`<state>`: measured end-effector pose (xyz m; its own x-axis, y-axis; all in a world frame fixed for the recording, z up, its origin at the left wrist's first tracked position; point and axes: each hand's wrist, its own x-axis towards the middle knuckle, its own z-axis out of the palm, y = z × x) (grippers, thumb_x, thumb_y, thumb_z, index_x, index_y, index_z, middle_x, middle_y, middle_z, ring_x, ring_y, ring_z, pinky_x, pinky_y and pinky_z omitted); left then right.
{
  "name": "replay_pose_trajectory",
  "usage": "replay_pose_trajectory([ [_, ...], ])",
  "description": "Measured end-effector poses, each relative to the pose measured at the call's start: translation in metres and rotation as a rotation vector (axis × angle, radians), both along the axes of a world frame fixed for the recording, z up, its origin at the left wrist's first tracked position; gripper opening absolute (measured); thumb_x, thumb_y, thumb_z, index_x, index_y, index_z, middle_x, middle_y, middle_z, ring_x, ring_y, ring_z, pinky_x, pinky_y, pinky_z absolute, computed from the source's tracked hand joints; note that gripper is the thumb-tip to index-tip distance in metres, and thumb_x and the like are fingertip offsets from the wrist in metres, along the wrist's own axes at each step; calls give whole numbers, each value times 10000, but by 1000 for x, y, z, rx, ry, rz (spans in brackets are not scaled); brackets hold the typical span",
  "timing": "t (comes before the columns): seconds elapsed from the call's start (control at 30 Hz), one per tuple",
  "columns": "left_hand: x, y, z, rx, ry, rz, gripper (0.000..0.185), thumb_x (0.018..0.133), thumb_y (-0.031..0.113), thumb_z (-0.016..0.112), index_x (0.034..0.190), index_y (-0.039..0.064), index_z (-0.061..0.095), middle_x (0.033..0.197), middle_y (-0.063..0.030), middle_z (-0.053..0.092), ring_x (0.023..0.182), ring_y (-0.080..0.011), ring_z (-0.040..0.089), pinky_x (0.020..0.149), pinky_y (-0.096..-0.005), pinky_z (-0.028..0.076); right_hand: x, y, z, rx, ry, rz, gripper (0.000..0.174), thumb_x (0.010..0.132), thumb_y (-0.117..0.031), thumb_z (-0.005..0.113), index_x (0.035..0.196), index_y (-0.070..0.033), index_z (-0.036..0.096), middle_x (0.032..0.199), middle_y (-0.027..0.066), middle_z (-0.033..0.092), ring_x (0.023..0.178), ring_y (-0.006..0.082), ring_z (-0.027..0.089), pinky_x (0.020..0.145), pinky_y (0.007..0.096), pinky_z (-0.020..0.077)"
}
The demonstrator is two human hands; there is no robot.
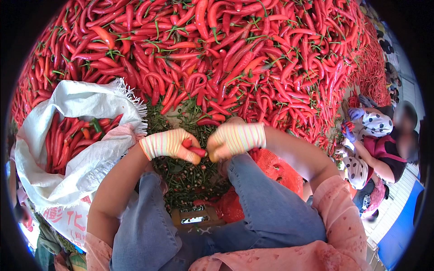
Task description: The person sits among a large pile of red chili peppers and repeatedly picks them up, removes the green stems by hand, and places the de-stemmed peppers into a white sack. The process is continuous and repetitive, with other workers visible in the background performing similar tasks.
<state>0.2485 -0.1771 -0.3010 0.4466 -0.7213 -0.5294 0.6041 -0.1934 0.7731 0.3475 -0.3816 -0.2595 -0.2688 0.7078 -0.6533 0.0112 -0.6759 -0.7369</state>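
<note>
My left hand [172,145], in a striped knit glove with orange fingertips, holds red chili peppers [197,151] over the ground between my knees. Close to its right is my right hand [234,140], in a matching glove, its fingers curled near the stem end of the held pepper; whether it grips anything cannot be told. A large heap of red chili peppers [237,64] rises in front of me, many with green stems. Green stems and bits [183,172] litter the ground below my hands. To the left, an open white woven sack [91,98] contains red peppers and a green one.
A red mesh bag [278,169] lies beside and behind my right knee. Under me is part of a wooden stool [212,213]. At the right, a person in purple gloves [356,113] sits by the heap, with more people around. A blue sheet [400,216] lies at far right.
</note>
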Motion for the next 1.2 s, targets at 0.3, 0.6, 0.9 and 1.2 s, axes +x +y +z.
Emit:
replay_pose_trajectory([
  [0.3,-23,-2,-37,-98,243,782,253,849,205,681,1006,21,609,702,-15,589,497,-101,509,462,-240,378,3,-3,-66,109,-1310,175,414,813,-472,618,840,-60,647,829,114,642,754,294,653,648,414,520],
  [0.6,-39,-41,-25,-338,343,744,237,906,266,624,1013,59,583,910,-20,615,851,-132,589,814,-304,479,-42,4,-35,-32,-529,-844,317,855,-299,597,908,7,660,781,194,644,745,323,636,686,380,493],
  [0.9,-51,-29,-27,-444,394,671,534,818,353,725,1185,9,545,941,-84,630,843,-180,618,810,-352,513,-51,6,-33,-256,68,-1085,322,815,-315,677,904,-6,661,667,3,578,528,74,467,468,227,347],
  [1.2,-58,-43,-30,-429,475,840,286,865,222,684,1063,47,574,907,-57,630,805,-155,607,770,-341,523,-55,4,-42,-233,-294,-955,390,834,-374,637,887,13,644,701,122,632,599,211,600,559,335,467],
])
